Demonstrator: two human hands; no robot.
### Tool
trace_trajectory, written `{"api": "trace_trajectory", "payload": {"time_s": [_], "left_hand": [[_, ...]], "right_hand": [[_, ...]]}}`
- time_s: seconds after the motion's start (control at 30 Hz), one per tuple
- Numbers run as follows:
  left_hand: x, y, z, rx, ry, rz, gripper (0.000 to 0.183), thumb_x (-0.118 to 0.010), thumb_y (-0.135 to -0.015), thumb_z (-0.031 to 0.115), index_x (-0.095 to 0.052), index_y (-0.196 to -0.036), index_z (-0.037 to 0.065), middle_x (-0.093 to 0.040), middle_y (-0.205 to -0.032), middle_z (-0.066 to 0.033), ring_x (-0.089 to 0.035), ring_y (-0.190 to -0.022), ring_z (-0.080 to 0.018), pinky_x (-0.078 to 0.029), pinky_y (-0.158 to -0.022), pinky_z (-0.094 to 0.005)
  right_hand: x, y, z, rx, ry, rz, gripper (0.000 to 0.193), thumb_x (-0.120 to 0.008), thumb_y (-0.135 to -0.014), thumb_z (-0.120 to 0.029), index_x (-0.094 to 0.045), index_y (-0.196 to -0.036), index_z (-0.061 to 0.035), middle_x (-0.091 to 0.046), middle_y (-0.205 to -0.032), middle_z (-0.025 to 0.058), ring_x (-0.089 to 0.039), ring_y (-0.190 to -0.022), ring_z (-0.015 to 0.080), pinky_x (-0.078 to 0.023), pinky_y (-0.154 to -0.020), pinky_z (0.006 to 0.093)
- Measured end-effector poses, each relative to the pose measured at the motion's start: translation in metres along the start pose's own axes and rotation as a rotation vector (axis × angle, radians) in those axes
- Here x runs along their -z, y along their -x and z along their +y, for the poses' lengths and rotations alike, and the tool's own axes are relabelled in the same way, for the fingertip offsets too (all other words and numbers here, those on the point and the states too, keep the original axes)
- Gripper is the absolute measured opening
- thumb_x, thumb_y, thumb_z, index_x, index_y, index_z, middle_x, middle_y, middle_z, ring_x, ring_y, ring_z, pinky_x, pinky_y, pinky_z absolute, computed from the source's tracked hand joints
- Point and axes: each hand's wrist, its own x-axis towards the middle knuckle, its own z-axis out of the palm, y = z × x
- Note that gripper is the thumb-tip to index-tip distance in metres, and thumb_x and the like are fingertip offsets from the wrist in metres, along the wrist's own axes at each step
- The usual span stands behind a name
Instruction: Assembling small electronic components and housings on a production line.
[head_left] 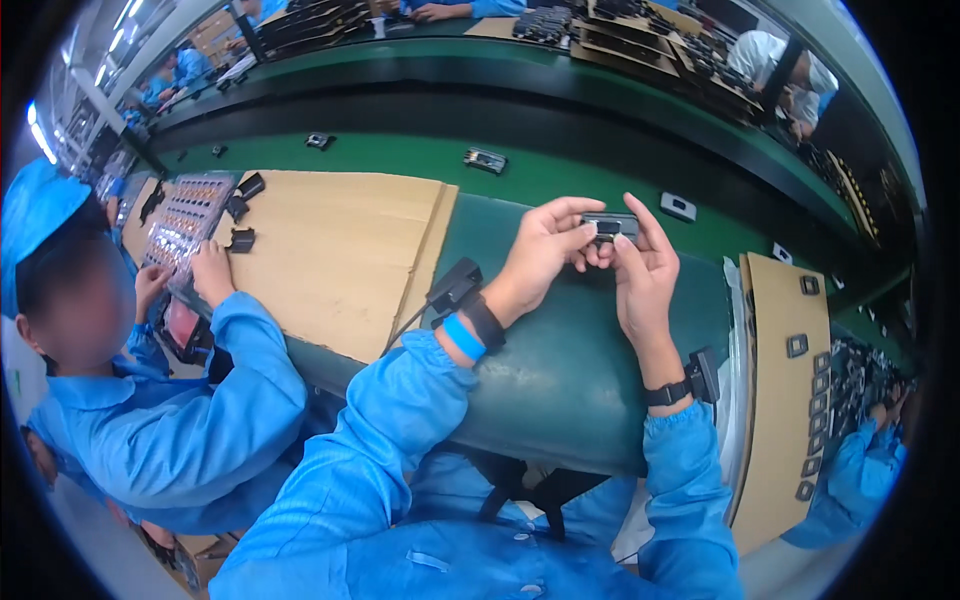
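Observation:
Between my two hands, above the green mat [560, 390], is a small dark rectangular device housing [611, 222] with a lighter inset window. My left hand [545, 250] pinches its left end, thumb on the near face. On its right end, my right hand [648, 265] closes with the thumb at the lower edge and the index finger raised along the side. Some of my fingertips are hidden behind the part. Each wrist wears a black strap with a small box, and the left also has a blue band.
Similar housings [486, 160] lie along the green belt [400, 160] beyond the mat. At left, a co-worker [170, 400] handles a clear tray of small parts [185, 215] beside a cardboard sheet [330, 250]. Another cardboard sheet [780, 400] at right carries several dark frames [797, 346].

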Motion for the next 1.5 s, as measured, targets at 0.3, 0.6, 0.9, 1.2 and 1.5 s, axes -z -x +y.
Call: {"api": "trace_trajectory", "payload": {"time_s": [0.3, 0.6, 0.9, 1.2, 1.5], "left_hand": [[-0.002, -0.001, -0.003, 0.016, 0.008, 0.012, 0.033, -0.060, -0.103, 0.002, -0.061, -0.135, -0.002, -0.071, -0.097, -0.0065, -0.069, -0.078, -0.0107, -0.055, -0.067, -0.0243], [0.003, -0.001, -0.002, 0.041, 0.040, 0.026, 0.032, -0.053, -0.106, 0.005, -0.061, -0.136, -0.002, -0.072, -0.105, -0.0087, -0.069, -0.079, -0.0117, -0.057, -0.069, -0.0257], [0.000, 0.002, 0.000, 0.038, 0.054, 0.033, 0.034, -0.061, -0.102, 0.005, -0.061, -0.136, -0.001, -0.070, -0.107, -0.0073, -0.067, -0.083, -0.0108, -0.056, -0.069, -0.0259], [0.000, 0.004, 0.000, -0.027, -0.067, 0.007, 0.040, -0.070, -0.095, 0.004, -0.061, -0.134, 0.002, -0.069, -0.109, -0.0041, -0.064, -0.085, -0.0084, -0.054, -0.071, -0.0248], [0.002, 0.003, 0.002, -0.010, -0.035, -0.007, 0.039, -0.069, -0.095, 0.003, -0.061, -0.133, 0.002, -0.069, -0.108, -0.0039, -0.064, -0.086, -0.0087, -0.054, -0.071, -0.0253]], "right_hand": [[-0.003, 0.002, -0.001, 0.026, 0.137, -0.003, 0.053, -0.062, -0.100, 0.006, -0.051, -0.152, 0.0052, -0.069, -0.115, 0.0104, -0.067, -0.091, 0.0095, -0.056, -0.079, 0.0241], [-0.008, 0.004, 0.005, 0.030, 0.273, 0.001, 0.054, -0.069, -0.100, 0.001, -0.052, -0.152, 0.0021, -0.068, -0.122, 0.0086, -0.067, -0.102, 0.0101, -0.054, -0.078, 0.0223], [-0.010, 0.006, 0.009, 0.047, 0.282, 0.001, 0.051, -0.066, -0.100, 0.004, -0.054, -0.149, 0.0026, -0.068, -0.126, 0.0106, -0.068, -0.109, 0.0139, -0.057, -0.090, 0.0265], [-0.012, 0.006, 0.013, 0.120, 0.302, -0.033, 0.046, -0.065, -0.101, 0.005, -0.056, -0.146, 0.0011, -0.067, -0.128, 0.0116, -0.068, -0.113, 0.0161, -0.058, -0.097, 0.0293], [-0.013, 0.006, 0.015, 0.141, 0.337, -0.048, 0.045, -0.066, -0.100, 0.004, -0.059, -0.144, -0.0009, -0.070, -0.122, 0.0095, -0.069, -0.100, 0.0116, -0.058, -0.082, 0.0254]]}}
